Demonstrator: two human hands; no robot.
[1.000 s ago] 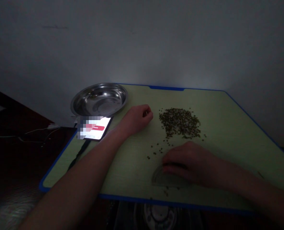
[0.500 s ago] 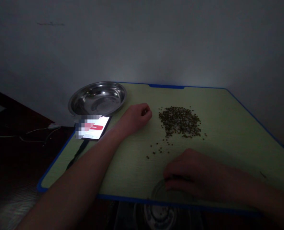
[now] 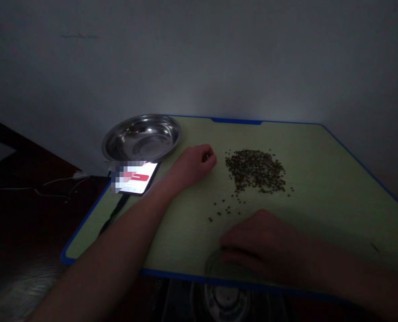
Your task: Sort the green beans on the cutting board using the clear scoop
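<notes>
My left hand (image 3: 197, 164) rests on the green tabletop (image 3: 319, 179), its fingers curled into a loose fist. Whatever lies inside that curl, if anything, is hidden. To its right is a pile of small dark brown seeds or dried grains (image 3: 254, 172), with several strays (image 3: 224, 210) scattered toward the near side. My right hand (image 3: 256, 243) is in shadow at the front edge, over a clear round dish or lid (image 3: 212, 266). Thumb and fingers there are drawn together; I cannot make out what is between them, nor whether they touch the rim.
A shiny steel basin (image 3: 141, 138) stands at the back left. Partly over its near side lies a lit phone (image 3: 140, 179), with a dark strap (image 3: 113, 214) below it. Blue edging (image 3: 237, 121) borders the table, a grey wall (image 3: 219, 58) rises behind, and a round metal object (image 3: 227, 299) sits below the front edge.
The whole view has shifted slightly, so the table appears a little further right. My right hand has moved a little to the left over the clear dish. My left hand stays curled in place.
</notes>
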